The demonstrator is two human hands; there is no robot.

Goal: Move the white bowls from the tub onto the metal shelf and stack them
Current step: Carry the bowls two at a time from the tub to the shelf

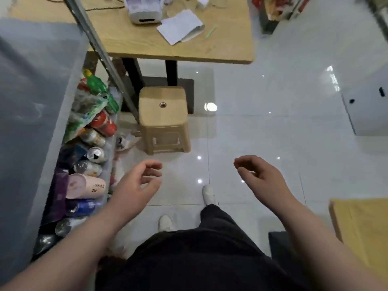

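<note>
Left hand: the left hand [138,181] hangs over the floor with fingers loosely curled and holds nothing.
Right hand: the right hand [260,175] is likewise slack, half-curled and empty.
Bowls: neither the white bowls nor the tub is in view, so their place cannot be told.
Shelf: the grey flat surface [31,101] at the person's left, beside a slanting metal post [100,51], may be the metal shelf, but this cannot be told.
Handling: the bowls are probably stiff, smooth and breakable, and light singly but heavier stacked.
Hold: likely best with a thumb over the rim and fingers under the base, and both hands for a stack.
Writing: the red drink can [104,122] bears a blurred white script, and the pale pink cup [86,189] carries dark characters too small to read.
Nearby: a beige plastic stool [162,114] stands under a light wooden table [168,49].
</note>
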